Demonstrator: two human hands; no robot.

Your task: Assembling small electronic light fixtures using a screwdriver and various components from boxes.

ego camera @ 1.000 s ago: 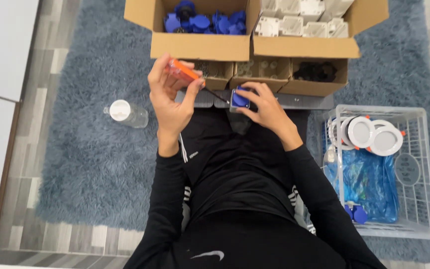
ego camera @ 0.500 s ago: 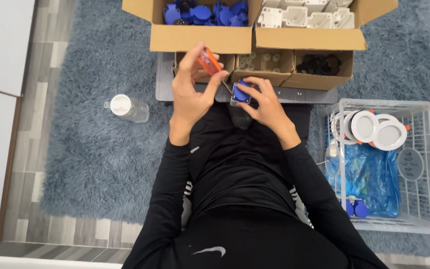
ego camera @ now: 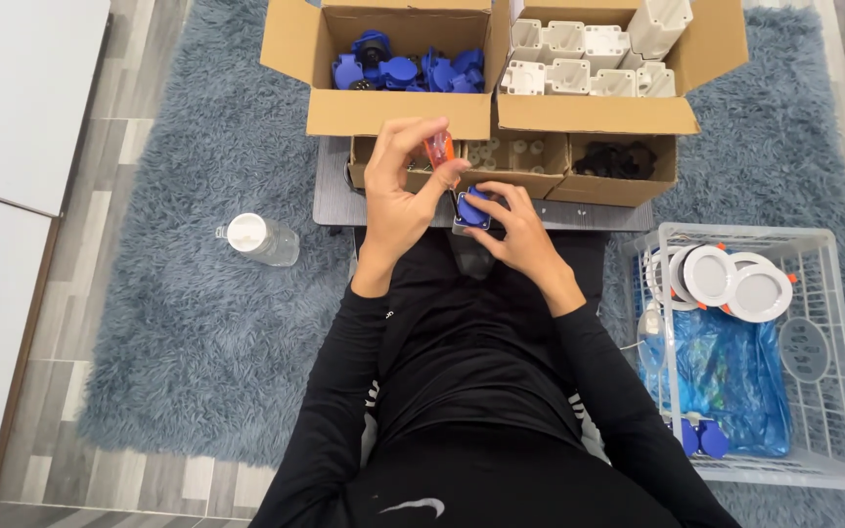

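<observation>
My left hand [ego camera: 398, 191] is wrapped around a screwdriver with an orange handle [ego camera: 439, 150], fingers curled tight on the grip, the dark shaft angling down to the right toward the small blue socket part [ego camera: 472, 208] that I hold in my right hand [ego camera: 512, 235]. My right fingers are closed narrowly around that blue part from below and from the side, so it sits pinched just above my lap, touching the tip end of the screwdriver as far as I can tell; the exact contact point is hidden by my thumb. Both hands are close together, right in front of the low grey table [ego camera: 339, 196]. On the table stand two open cardboard boxes: the left box [ego camera: 398, 112] holds a heap of blue socket parts, the right box [ego camera: 594, 112] holds white plastic housings. Smaller boxes [ego camera: 613, 186] sit just below them, one with black pieces inside. On the blue-grey shaggy rug [ego camera: 178, 323] to my left lies a clear plastic bottle with a white cap [ego camera: 258, 238], well apart from my hands. To my right sits a white wire basket [ego camera: 833, 293] with round white lamp fittings, a blue plastic bag and a few blue parts.
</observation>
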